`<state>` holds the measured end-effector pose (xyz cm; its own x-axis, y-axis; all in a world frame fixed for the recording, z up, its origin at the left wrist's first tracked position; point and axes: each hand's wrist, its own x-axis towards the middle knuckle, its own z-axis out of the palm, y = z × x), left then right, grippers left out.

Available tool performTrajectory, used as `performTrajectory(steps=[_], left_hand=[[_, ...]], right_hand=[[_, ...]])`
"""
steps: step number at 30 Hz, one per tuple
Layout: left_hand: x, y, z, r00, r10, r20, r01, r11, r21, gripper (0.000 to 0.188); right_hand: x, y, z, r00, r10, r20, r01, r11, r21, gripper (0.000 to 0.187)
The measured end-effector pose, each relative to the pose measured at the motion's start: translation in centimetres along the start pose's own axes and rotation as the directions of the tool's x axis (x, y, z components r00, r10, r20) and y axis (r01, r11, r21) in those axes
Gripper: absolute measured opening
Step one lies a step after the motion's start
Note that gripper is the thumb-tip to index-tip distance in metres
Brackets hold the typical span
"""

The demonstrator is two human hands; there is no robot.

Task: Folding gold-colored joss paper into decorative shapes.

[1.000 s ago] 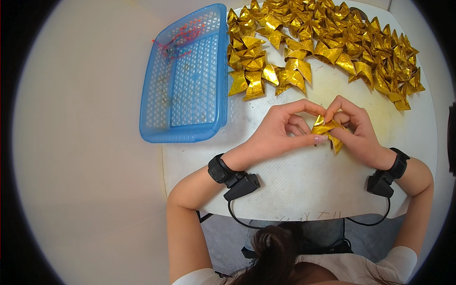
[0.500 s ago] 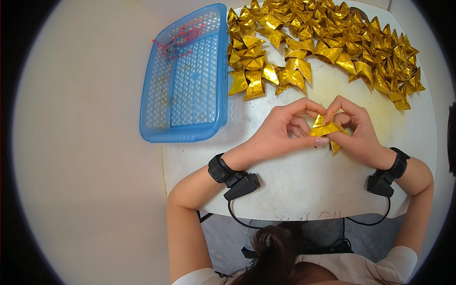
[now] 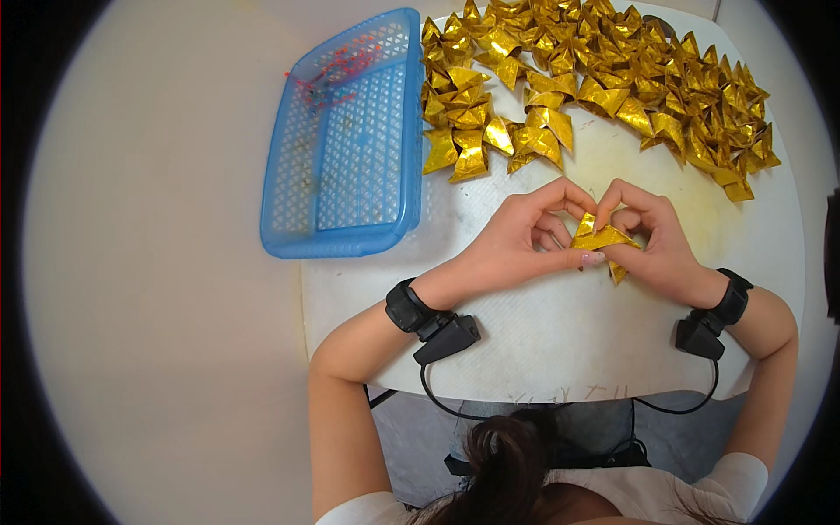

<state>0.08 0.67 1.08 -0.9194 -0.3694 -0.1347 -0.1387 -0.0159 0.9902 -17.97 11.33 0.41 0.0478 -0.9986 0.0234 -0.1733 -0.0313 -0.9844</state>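
Note:
A small piece of gold foil paper (image 3: 604,236), folded into pointed corners, is held between both hands over the table. My left hand (image 3: 529,234) pinches its left side, thumb below and index finger at the top corner. From the other side my right hand (image 3: 652,232) grips it, index fingertip on the upper fold and thumb along the lower right. One gold point sticks out downward under the right thumb. The fingers hide part of the folds. Beyond the hands lie many folded gold paper ingots (image 3: 630,70), crowded together along the table's far side.
A blue plastic basket (image 3: 407,201) with a lattice bottom stands at the table's left edge, red bits inside its far end. The white table (image 3: 490,350) curves toward me. Black wrist devices (image 3: 446,337) with cables sit on both wrists. A pale wall (image 3: 157,262) is at left.
Both hands keep nearly the same hold on the gold foil paper. The whole view has shifted very slightly; nothing was let go or picked up.

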Motion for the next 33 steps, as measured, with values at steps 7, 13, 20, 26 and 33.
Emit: performTrajectory(steps=[7, 13, 20, 26, 33], left_hand=[[-0.14, -0.01, 0.07, 1.000, -0.007, -0.026, 0.007, 1.000, -0.002, 0.040], [-0.04, -0.10, -0.08, 0.999, -0.038, -0.023, 0.038, 0.999, -0.022, 0.039], [0.17, -0.20, -0.27, 0.997, 0.010, -0.081, -0.024, 0.985, -0.172, 0.039], [0.03, -0.08, -0.20, 0.990, 0.051, -0.134, -0.081, 0.970, -0.230, 0.038], [0.17, -0.47, 0.06, 0.973, 0.066, -0.220, -0.120, 0.962, -0.244, 0.033]], right_hand=[[0.03, -0.73, 0.28, 0.999, 0.051, 0.019, -0.053, 0.992, 0.114, 0.016], [0.00, -0.21, -0.07, 0.998, 0.043, 0.048, -0.048, 0.992, 0.113, 0.018], [0.25, -0.57, 0.10, 0.997, 0.054, 0.049, -0.061, 0.984, 0.167, 0.022], [-0.04, -0.87, 0.22, 0.998, 0.036, 0.050, -0.046, 0.977, 0.209, 0.033], [0.06, -0.69, 0.17, 0.998, 0.052, 0.038, -0.059, 0.974, 0.217, 0.036]])
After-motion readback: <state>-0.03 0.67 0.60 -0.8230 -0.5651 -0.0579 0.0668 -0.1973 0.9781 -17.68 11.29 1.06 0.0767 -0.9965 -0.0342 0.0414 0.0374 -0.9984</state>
